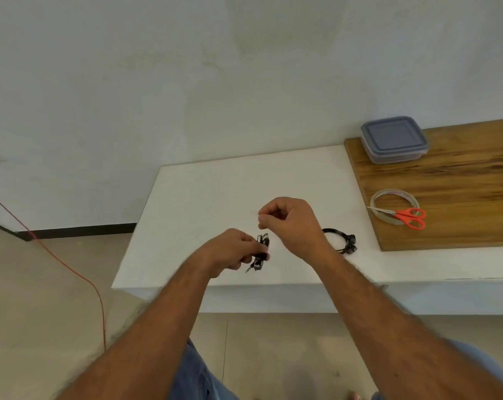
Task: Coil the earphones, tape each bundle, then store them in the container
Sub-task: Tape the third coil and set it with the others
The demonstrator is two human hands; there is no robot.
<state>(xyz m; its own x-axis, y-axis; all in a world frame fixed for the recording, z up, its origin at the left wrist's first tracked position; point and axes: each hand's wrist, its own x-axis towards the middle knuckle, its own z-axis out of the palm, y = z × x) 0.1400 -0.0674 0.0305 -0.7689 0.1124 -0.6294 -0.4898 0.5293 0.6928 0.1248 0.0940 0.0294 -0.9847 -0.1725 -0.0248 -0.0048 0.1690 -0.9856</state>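
Left hand (230,249) grips coiled earphones (261,249); right hand (287,220), at one o'clock, pinches something unclear; a slackened grip could unravel them.

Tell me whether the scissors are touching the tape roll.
Touching. The head view shows the scissors lying across the tape roll, blades on its rim.

Both forearms are reaching forward toward twelve o'clock. The left hand (230,251) is curling its fingers closed at ten o'clock, while the right hand (290,223) is pinching fingertips together, knuckles up.
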